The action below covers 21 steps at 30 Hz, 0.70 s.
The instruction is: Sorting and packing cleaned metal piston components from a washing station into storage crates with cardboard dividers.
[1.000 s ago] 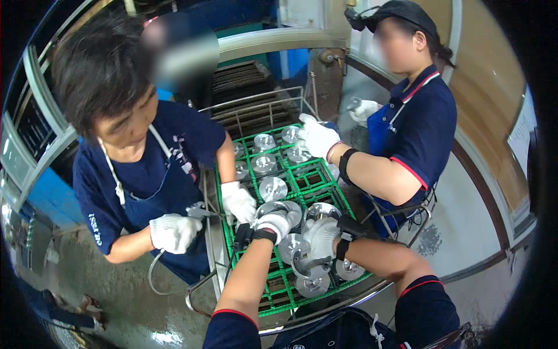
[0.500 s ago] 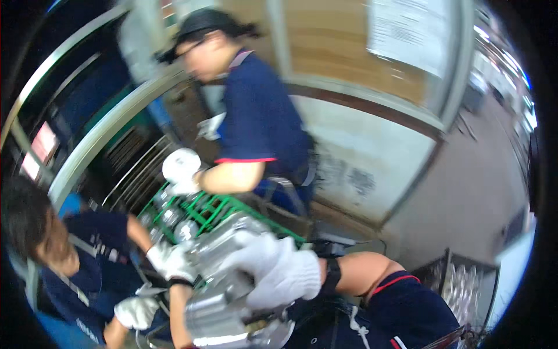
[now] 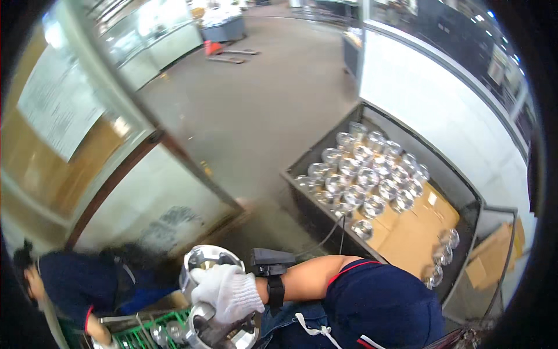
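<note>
Holding two round metal parts against my body with one gloved hand.

I see only one of my hands [image 3: 228, 292], in a white glove, and its arm comes from the right side, so I judge it is my right hand; the other hand is not in view. Its fingers are closed over the upper metal part [image 3: 204, 262], and a second metal part [image 3: 224, 331] sits directly under the palm, touching it. Both parts lie near me at the low left, rings facing up. The bin of shiny parts [image 3: 372, 180] on cardboard [image 3: 407, 230] is far to the right, well apart from the hand. A green rack [image 3: 142, 334] is just left of the lower part.
</note>
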Each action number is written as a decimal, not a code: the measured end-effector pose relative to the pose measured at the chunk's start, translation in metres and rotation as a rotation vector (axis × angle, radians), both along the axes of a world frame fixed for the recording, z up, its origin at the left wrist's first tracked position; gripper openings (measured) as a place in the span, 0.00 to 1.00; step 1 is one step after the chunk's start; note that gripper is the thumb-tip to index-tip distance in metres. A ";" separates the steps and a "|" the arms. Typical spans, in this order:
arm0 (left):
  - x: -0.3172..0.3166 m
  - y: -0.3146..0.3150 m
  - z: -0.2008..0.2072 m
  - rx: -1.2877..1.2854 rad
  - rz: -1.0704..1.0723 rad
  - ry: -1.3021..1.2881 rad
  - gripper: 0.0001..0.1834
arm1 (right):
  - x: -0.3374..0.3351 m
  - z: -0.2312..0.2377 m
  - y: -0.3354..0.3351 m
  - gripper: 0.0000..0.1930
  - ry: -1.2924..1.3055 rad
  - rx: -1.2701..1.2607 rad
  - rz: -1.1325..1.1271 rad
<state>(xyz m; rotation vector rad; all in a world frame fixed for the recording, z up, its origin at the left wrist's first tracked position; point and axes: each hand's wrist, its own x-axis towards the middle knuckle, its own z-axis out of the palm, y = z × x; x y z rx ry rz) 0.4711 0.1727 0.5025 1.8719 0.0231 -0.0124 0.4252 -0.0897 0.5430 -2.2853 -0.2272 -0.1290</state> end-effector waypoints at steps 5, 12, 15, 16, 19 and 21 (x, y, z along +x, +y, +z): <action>-0.016 -0.099 -0.016 0.046 -0.256 0.164 0.15 | -0.086 -0.063 -0.109 0.14 0.194 -0.105 -0.446; -0.011 -0.094 0.024 0.031 -0.236 0.173 0.14 | -0.203 -0.136 -0.192 0.15 0.089 -0.154 -0.970; 0.019 -0.087 0.018 -0.084 -0.314 0.288 0.12 | -0.269 -0.171 -0.227 0.15 -0.175 -0.517 -1.094; 0.032 -0.088 0.011 -0.006 -0.353 0.299 0.11 | -0.282 -0.175 -0.229 0.19 -0.012 -0.437 -1.281; 0.029 -0.099 0.050 0.001 -0.211 0.112 0.04 | -0.310 -0.196 -0.234 0.25 0.413 -0.158 -1.701; 0.013 -0.095 0.079 0.179 -0.052 -0.073 0.02 | -0.327 -0.192 -0.241 0.24 0.634 -0.097 -1.666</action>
